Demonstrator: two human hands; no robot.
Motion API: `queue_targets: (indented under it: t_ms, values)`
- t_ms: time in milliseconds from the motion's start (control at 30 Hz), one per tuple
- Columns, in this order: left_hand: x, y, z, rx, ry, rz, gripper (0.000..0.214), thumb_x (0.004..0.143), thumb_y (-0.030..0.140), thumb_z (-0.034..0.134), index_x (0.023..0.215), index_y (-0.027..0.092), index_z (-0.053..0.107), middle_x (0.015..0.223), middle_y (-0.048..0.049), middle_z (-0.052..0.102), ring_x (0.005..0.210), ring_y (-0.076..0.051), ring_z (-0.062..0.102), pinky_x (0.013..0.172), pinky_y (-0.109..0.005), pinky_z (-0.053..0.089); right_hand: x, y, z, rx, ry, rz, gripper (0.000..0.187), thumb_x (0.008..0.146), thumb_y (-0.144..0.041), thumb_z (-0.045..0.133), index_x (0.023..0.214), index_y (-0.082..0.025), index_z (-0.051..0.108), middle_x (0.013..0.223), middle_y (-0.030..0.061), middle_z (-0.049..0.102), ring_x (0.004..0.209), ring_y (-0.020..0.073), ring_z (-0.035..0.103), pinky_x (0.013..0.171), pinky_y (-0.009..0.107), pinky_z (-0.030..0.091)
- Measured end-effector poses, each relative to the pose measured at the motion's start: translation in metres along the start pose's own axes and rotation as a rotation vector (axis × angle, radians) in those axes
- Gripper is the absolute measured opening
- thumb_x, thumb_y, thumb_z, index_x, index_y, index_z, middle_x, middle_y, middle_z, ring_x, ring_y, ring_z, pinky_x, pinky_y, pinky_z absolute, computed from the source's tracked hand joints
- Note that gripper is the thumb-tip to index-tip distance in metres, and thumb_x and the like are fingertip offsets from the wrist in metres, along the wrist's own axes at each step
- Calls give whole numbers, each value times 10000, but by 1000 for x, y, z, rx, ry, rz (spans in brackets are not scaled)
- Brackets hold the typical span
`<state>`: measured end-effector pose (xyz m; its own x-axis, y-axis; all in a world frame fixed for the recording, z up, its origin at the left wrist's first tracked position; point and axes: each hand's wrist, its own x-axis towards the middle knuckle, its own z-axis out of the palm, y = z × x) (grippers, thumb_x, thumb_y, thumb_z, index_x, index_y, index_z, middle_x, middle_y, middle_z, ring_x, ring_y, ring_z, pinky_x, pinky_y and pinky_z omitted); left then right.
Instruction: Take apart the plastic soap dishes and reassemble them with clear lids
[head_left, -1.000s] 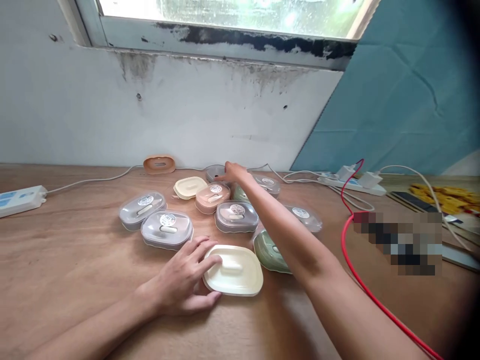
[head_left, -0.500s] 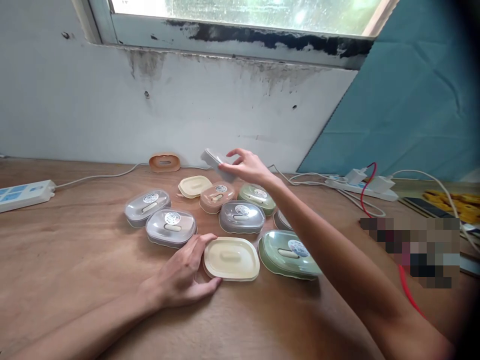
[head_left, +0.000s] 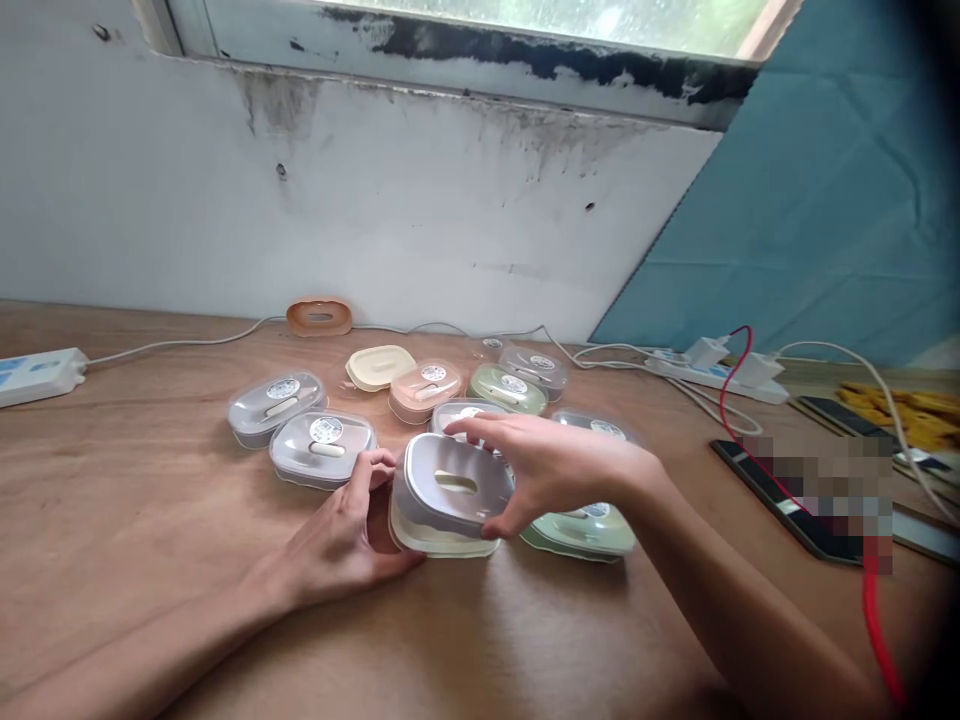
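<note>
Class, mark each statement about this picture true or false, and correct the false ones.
1. The right hand grips a grey lid atop the cream base. True.
2. The left hand is raised high off the table. False: it rests on the table, touching the cream base.
3. An orange piece lies by the wall. True.
4. The cable at the right is blue. False: it is red.

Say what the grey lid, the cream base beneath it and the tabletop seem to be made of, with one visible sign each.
Grey lid, gripped by the right hand: translucent plastic, likely, glossy; light shows through it and highlights sit on its moulded rim. Cream base: opaque plastic, smooth, evenly coloured. Tabletop: wood or wood veneer, matt; brown grain streaks run along it.
</note>
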<state>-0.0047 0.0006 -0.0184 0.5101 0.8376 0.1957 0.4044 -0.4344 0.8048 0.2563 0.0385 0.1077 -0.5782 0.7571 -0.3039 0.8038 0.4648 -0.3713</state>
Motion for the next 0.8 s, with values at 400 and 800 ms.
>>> queue_targets:
  t_ms: [400, 800]
  values:
    - [-1, -4, 0, 264, -8, 219, 888, 812, 249, 794, 1558, 282, 313, 1649, -167, 297, 1534, -375, 342, 1189, -550, 456, 8, -9, 23, -198, -4, -10, 722, 665, -447, 846, 1306, -190, 638, 1178, 126, 684, 972, 326, 672, 723, 373, 490]
    - [0, -4, -2, 279, -34, 283, 598, 857, 194, 724, 1411, 243, 506, 1535, -144, 435, 1402, -302, 515, 1146, -441, 519, 10, -19, 30, -232, 24, -20, 761, 658, -404, 887, 1358, -226, 650, 1159, 110, 738, 989, 337, 707, 730, 356, 488]
